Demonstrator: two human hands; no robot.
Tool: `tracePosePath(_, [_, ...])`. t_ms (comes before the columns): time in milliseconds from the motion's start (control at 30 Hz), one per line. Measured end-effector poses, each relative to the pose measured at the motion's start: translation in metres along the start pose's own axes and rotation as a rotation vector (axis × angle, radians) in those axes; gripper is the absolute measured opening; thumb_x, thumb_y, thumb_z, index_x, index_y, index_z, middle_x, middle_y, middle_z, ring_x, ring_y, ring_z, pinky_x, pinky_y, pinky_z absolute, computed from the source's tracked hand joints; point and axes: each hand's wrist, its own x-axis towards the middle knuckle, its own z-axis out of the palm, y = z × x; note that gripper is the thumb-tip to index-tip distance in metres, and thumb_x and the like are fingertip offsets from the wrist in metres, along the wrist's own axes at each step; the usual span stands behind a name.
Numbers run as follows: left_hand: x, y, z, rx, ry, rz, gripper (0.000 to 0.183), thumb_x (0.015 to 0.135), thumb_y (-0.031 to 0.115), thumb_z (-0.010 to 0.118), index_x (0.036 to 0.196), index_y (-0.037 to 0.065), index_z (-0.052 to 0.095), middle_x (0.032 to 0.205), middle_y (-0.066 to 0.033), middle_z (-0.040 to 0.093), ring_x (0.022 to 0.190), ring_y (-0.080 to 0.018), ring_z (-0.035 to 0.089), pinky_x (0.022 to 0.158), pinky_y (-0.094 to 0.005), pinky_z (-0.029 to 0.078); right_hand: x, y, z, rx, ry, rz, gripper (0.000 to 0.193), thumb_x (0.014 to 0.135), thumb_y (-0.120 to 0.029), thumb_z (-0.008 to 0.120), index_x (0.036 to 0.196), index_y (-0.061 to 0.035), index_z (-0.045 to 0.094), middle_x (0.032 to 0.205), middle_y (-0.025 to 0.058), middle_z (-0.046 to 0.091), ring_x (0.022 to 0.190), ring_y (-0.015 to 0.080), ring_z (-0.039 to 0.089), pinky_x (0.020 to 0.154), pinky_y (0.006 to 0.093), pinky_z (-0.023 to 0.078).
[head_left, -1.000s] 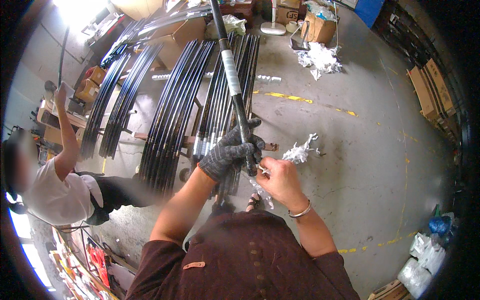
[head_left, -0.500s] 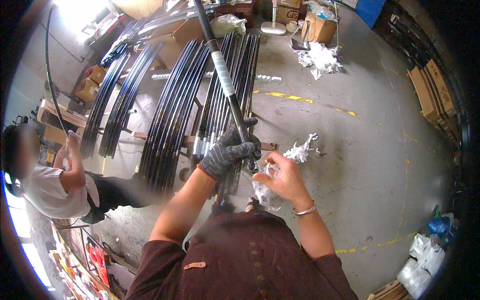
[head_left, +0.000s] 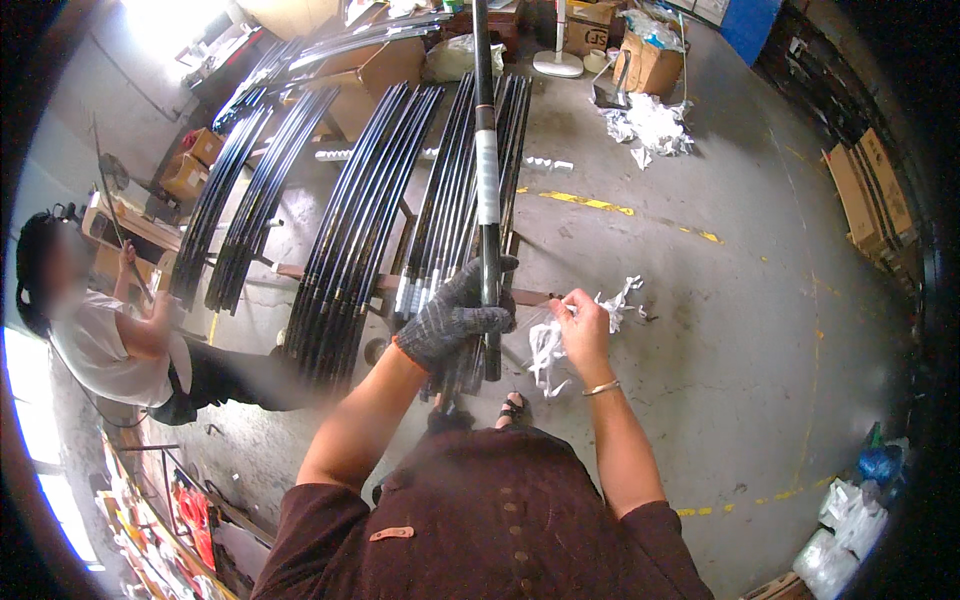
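Note:
My left hand [head_left: 455, 318], in a dark grey knitted glove with an orange cuff, is wrapped round a long black pole [head_left: 484, 95] near its lower end. The pole stands almost upright in the picture and carries a pale wrapped band [head_left: 487, 178] above the glove. To the right of the pole, apart from it, my bare right hand [head_left: 585, 325] is closed in a pinch. A thin, clear scrap seems to be between its fingertips, too fine to make out. White crumpled strips [head_left: 545, 350] show just beside and below that hand.
Many similar black poles [head_left: 365, 190] lie in rows on low racks ahead and left. A co-worker [head_left: 120, 340] at left handles a thin rod. White scraps [head_left: 648, 125] lie on the floor near a cardboard box [head_left: 650, 65]. Flat cartons [head_left: 870, 190] stand at far right.
The pole has swung from leaning left to nearly upright. My right hand has drawn away from its lower end, to the right. The co-worker's rod and hands have shifted.

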Motion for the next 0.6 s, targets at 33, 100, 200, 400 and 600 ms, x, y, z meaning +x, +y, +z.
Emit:
tracePosePath(33, [-0.001,-0.001,-0.002,-0.031,-0.013,0.000,0.070,0.072,0.009,0.076,0.134,0.006,0.045,0.100,-0.0021,0.060,0.088,-0.0147,0.059,0.077,-0.0316,0.052,0.004,0.006,0.001,-0.078,0.025,-0.017,0.027,0.083,-0.030,0.069,0.078,-0.0044,0.061,0.066,0.0154,0.063,0.063,0.0349,0.062,0.058,0.0425,0.046])
tracePosePath(100, [-0.001,-0.003,-0.007,-0.037,-0.033,0.003,0.068,0.071,0.008,0.076,0.131,0.006,0.047,0.100,-0.0029,0.061,0.089,-0.0160,0.060,0.078,-0.0334,0.052,0.009,0.024,0.003,-0.147,0.060,0.011,0.027,0.082,-0.029,0.068,0.079,-0.0031,0.060,0.068,0.0166,0.062,0.066,0.0372,0.060,0.057,0.0425,0.044])
tracePosePath(200, [-0.002,-0.001,-0.003,-0.081,-0.045,-0.001,0.067,0.070,0.009,0.077,0.130,0.006,0.047,0.097,-0.0030,0.061,0.086,-0.0170,0.061,0.078,-0.0336,0.052,0.017,0.044,-0.002,-0.216,0.090,0.059,0.024,0.082,-0.026,0.068,0.078,-0.0040,0.058,0.071,0.0158,0.064,0.072,0.0380,0.062,0.059,0.0440,0.046])
tracePosePath(400, [-0.005,0.014,-0.009,-0.134,-0.065,0.028,0.071,0.070,0.014,0.077,0.132,0.006,0.044,0.092,-0.0047,0.060,0.079,-0.0179,0.060,0.070,-0.0322,0.051,0.019,0.138,-0.029,-0.456,0.100,0.133,0.020,0.078,-0.022,0.068,0.083,-0.0041,0.061,0.079,0.0175,0.065,0.077,0.0386,0.062,0.064,0.0460,0.047])
tracePosePath(600, [-0.012,0.015,-0.036,0.001,0.027,0.089,0.055,0.078,0.004,0.069,0.129,0.004,0.047,0.102,-0.0024,0.058,0.089,-0.0111,0.055,0.077,-0.0271,0.048,-0.018,0.214,-0.054,-0.014,0.171,0.278,0.019,0.076,-0.014,0.068,0.076,0.0011,0.055,0.069,0.0064,0.060,0.065,0.0151,0.055,0.063,0.0334,0.045])
